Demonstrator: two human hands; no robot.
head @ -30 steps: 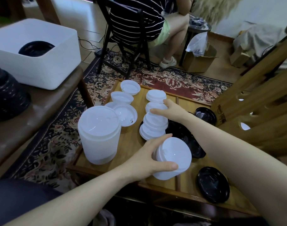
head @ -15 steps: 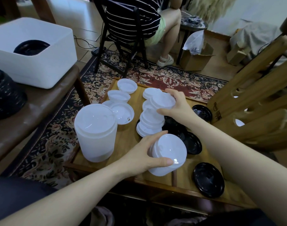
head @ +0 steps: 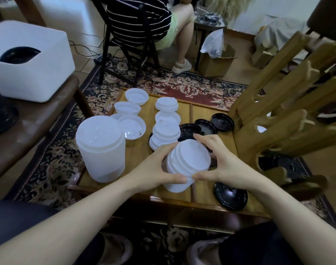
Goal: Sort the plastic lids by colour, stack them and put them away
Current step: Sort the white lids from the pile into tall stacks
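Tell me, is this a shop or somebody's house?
Most likely a room in somebody's home. There is a patterned rug on the floor, a low wooden table strewn with plastic lids, and another person sitting on a black chair nearby. Nothing in view looks like a shop counter.

White lids matt plastic — black lids glossy — table varnished wood.

Down on the floor, a patterned rug in red, black and cream spreads over pale tiles. A black chair stands at its far edge with a person in a striped top seated on it, back to us. To the right, an open cardboard box holds a clear plastic bag. Nearer right, a carved wooden chair leans in. Left, a dark brown bench. Soft, even light fills the room.
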